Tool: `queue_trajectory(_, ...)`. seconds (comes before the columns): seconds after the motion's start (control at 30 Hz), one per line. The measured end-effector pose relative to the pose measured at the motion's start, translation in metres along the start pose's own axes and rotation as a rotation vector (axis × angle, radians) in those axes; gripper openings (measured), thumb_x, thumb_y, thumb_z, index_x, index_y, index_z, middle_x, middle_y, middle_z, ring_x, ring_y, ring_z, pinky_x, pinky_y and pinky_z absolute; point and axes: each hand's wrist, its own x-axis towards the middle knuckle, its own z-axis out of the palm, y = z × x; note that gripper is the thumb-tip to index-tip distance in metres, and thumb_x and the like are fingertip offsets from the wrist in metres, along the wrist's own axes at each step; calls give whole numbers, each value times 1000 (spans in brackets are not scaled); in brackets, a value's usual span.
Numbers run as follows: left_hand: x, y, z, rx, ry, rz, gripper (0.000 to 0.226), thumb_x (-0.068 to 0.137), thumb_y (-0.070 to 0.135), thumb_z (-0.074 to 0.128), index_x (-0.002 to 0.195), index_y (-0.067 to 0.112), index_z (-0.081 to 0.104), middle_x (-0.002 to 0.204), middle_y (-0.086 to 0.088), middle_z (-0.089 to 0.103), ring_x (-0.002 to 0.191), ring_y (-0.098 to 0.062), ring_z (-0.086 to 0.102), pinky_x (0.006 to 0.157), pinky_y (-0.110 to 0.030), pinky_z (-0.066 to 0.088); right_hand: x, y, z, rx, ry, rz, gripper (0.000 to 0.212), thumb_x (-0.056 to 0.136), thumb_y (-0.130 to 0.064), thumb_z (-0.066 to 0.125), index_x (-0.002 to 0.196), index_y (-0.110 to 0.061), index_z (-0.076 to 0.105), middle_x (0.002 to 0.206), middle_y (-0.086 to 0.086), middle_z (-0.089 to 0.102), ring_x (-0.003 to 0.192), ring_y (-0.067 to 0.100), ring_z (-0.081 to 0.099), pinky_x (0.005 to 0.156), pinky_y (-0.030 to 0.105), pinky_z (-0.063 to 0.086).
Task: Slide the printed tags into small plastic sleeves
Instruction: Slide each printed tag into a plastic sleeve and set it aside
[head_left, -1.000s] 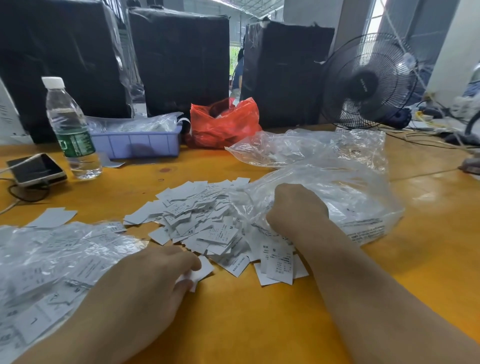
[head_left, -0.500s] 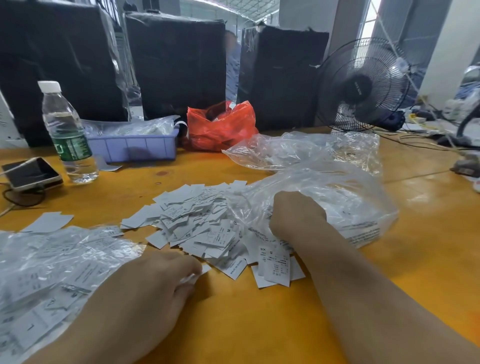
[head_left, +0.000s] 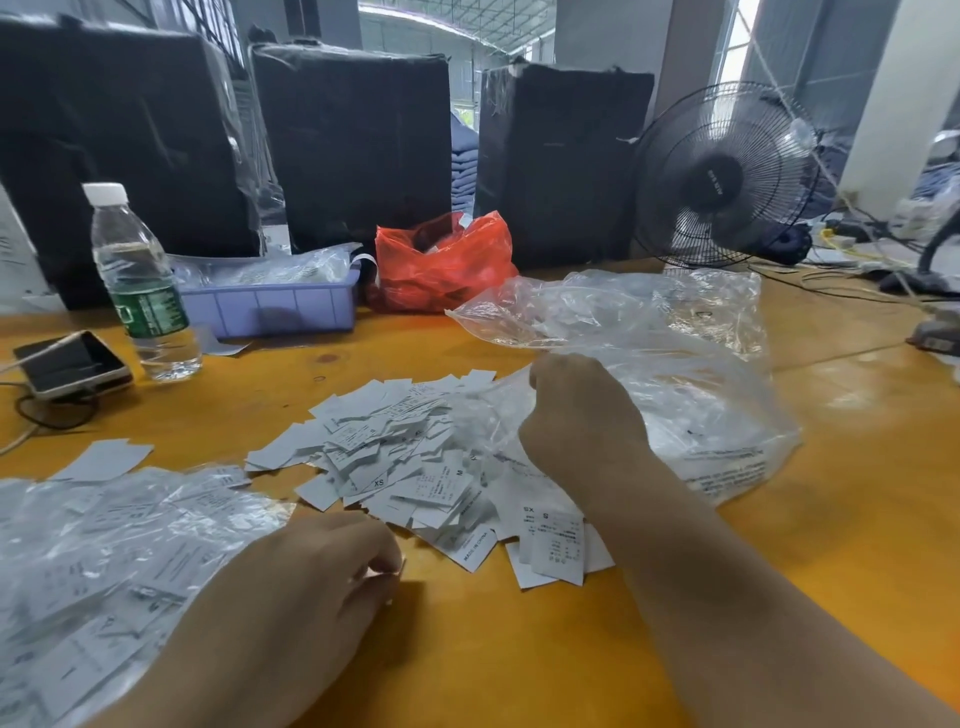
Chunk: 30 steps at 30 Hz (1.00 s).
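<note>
A loose heap of white printed tags (head_left: 405, 457) lies in the middle of the wooden table (head_left: 519, 649). My right hand (head_left: 582, 415) is curled at the mouth of a big clear plastic bag (head_left: 691, 410) holding small plastic sleeves, and pinches clear plastic there. My left hand (head_left: 291, 608) rests near the table's front edge, its curled fingers pinching a white tag, of which only a sliver shows. On the left lies a pile of sleeved tags (head_left: 93, 561) in clear plastic.
A water bottle (head_left: 140, 286) and a phone (head_left: 72, 364) with a cable stand at the back left. A purple tray (head_left: 270, 306), a red plastic bag (head_left: 441, 260), black wrapped boxes (head_left: 353, 145) and a fan (head_left: 727, 176) line the back. Cables lie at the right.
My right hand has lifted and moved back along the bag's mouth, drawing plastic up. My left hand has drawn slightly nearer with its tag.
</note>
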Motion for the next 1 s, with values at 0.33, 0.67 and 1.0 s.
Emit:
queue_trajectory(0.33,0,-9,2,-262,168,-113,11,80,38,66,85,46,61,84,35,62,85,9,58,61,-20,46,-9,-25,-4,1035,-339,-21,35,66,12,75,90,-13,65,60,-9,51,53,3,51,58,24,48)
queue_trajectory(0.67,-2,-10,-3,-347,368,-192,31,91,27,59,99,54,46,75,19,66,70,-1,62,51,-22,53,-18,-41,2,1753,-881,48,36,61,17,51,88,-3,64,77,10,54,62,20,54,68,30,55)
queue_trajectory(1.0,-3,-4,-11,-450,384,-232,7,86,43,53,91,43,58,91,29,63,74,15,57,59,-1,39,-25,-45,6,1641,-834,103,20,66,9,65,80,-5,65,68,11,59,56,21,59,55,30,55)
